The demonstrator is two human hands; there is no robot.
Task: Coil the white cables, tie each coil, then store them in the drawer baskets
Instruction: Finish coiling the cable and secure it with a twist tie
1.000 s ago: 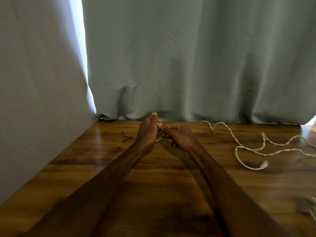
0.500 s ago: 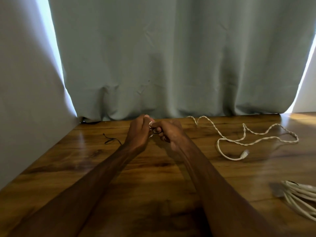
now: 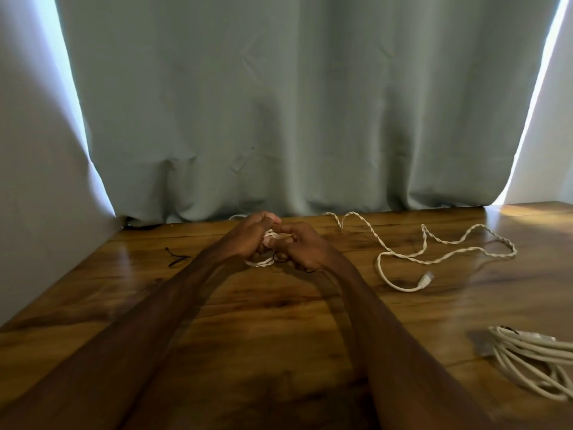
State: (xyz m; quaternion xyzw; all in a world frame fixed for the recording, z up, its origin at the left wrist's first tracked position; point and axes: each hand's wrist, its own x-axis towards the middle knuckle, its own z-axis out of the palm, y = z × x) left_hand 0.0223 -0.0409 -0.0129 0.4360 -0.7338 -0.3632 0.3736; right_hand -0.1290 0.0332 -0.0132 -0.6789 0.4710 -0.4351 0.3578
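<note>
Wood-grained table (image 3: 279,321) carries both forearms out to its far edge, where the left hand (image 3: 248,240) and right hand (image 3: 305,248) meet, fingers pinched together around a small twisted white coil (image 3: 260,261) whose lower loops hang just above the surface. To the right, well apart, 1 loose twisted cable (image 3: 434,259) snakes across the wood with its plug end nearest. Another white coil (image 3: 533,361) lies at the right edge, and a thin dark tie (image 3: 176,260) lies left of the hands.
</note>
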